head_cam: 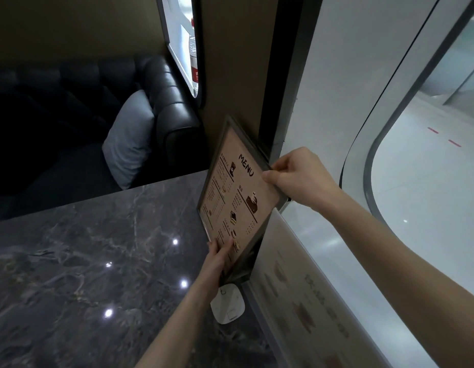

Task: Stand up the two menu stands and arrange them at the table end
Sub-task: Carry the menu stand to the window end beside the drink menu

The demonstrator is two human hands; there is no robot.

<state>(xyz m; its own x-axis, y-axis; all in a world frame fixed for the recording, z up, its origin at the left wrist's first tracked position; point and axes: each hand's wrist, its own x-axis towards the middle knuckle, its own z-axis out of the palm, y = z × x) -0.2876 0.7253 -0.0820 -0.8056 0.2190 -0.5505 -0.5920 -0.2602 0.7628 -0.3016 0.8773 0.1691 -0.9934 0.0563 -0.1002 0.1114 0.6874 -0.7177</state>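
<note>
A dark-framed menu stand (237,192) with a beige "MENU" page stands tilted at the right end of the dark marble table (84,261), leaning back toward the brown wall. My left hand (217,257) grips its lower edge near the tabletop. My right hand (294,176) pinches its upper right edge. A second menu stand (297,285), pale and blurred, stands along the table's right edge nearer to me, just below my right forearm.
A white square device (228,305) lies on the table beside my left wrist. Behind the table are a black leather sofa (167,102) and a grey cushion (129,139). A water bottle (194,57) stands on the window ledge. Glass and a white floor lie to the right.
</note>
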